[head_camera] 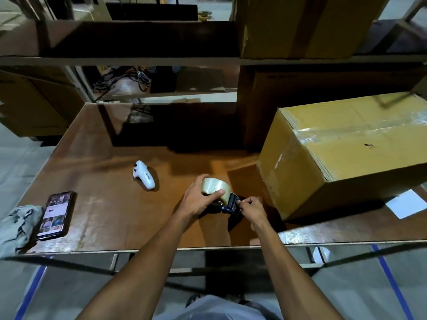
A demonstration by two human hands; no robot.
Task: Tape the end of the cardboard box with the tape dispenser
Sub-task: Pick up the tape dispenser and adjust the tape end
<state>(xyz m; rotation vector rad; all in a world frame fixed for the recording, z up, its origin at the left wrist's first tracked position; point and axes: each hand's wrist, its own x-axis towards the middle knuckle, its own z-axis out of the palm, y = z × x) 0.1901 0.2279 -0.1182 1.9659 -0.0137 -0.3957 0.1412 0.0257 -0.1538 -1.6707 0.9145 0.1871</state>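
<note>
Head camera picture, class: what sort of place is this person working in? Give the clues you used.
Probably a warehouse packing station: shelving stacked with cartons, a taped cardboard box on a worn table, and both hands working a tape dispenser.

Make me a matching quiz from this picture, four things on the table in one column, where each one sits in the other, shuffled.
1. phone
2. white controller
3. tape roll
4. cardboard box

A. under the left hand
B. right side of the table
C. left edge, beside a grey cloth
D. middle of the table, lying free

Pairs: 1-C, 2-D, 3-A, 4-B
</note>
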